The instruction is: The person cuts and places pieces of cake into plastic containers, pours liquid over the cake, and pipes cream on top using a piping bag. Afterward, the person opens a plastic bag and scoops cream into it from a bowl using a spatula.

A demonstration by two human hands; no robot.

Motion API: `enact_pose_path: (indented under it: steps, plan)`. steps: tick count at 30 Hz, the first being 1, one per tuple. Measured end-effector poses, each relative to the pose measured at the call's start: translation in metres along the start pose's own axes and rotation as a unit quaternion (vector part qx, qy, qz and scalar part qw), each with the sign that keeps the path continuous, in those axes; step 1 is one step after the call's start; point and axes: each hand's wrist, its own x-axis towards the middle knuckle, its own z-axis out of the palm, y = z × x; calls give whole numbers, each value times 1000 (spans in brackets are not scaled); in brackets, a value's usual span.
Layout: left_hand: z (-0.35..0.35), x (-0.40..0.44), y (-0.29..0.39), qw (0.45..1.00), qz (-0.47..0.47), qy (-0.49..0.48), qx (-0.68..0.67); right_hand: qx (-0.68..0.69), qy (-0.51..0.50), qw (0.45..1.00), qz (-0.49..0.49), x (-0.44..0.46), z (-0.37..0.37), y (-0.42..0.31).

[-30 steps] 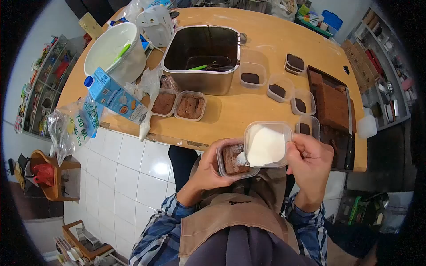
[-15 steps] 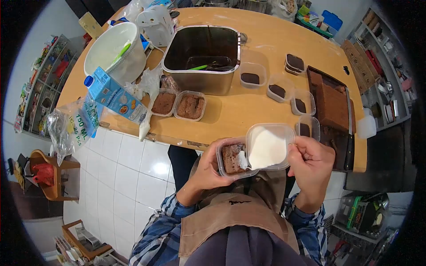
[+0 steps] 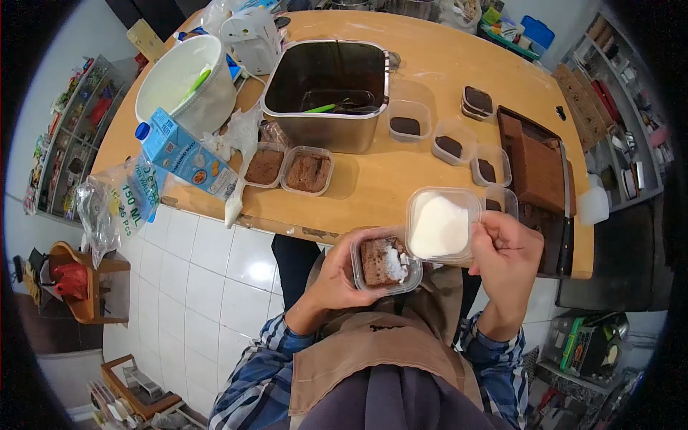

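My left hand (image 3: 334,278) is closed around a clear plastic tub (image 3: 358,285) holding a piece of brown cake (image 3: 373,262). White cream (image 3: 395,265) lies on the cake's right side. Pinched at its right edge by my right hand (image 3: 507,264) is a second clear tub (image 3: 411,208), tilted toward me, with smooth white cream (image 3: 443,226) inside. Its lower left corner overlaps the upper right of the cake tub; whether the two touch, I cannot tell. Both tubs are over my lap, in front of the table's edge.
Two cake tubs (image 3: 309,170) sit near the front edge, beside a blue carton (image 3: 190,154) and a plastic bag (image 3: 118,208). Behind are a white bowl (image 3: 218,100) and a deep metal pan (image 3: 330,136). Several tubs with dark contents (image 3: 450,146) stand near a tray of cake (image 3: 537,179).
The cream tub in my right hand has moved up and slightly right. More white cream now shows on the cake; my left hand has barely moved.
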Motion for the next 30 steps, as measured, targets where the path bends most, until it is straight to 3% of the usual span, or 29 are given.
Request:
enact_pose_path:
  steps: [5, 11, 23, 25, 28, 30]
  plan:
    - [-1, -3, -9, 1000, 4, -2, -7, 18, -3, 1000, 11, 2, 1, 3]
    - [3, 0, -5, 999, -7, -4, -41, 64, -62, 987, 131, 17, 1, 1]
    - [-12, -9, -1, 999, -8, 19, -24, 145, -85, 977, 134, 54, 30, 57]
    - [-16, -13, -3, 1000, -3, 24, -1, 137, -76, 978, 138, 61, 42, 67]
    - [-16, -19, -9, 996, -13, 55, -76, 115, -63, 980, 148, 66, 56, 76]
    - [-19, -20, -8, 997, 0, 66, -35, 109, -62, 980, 152, 69, 64, 82]
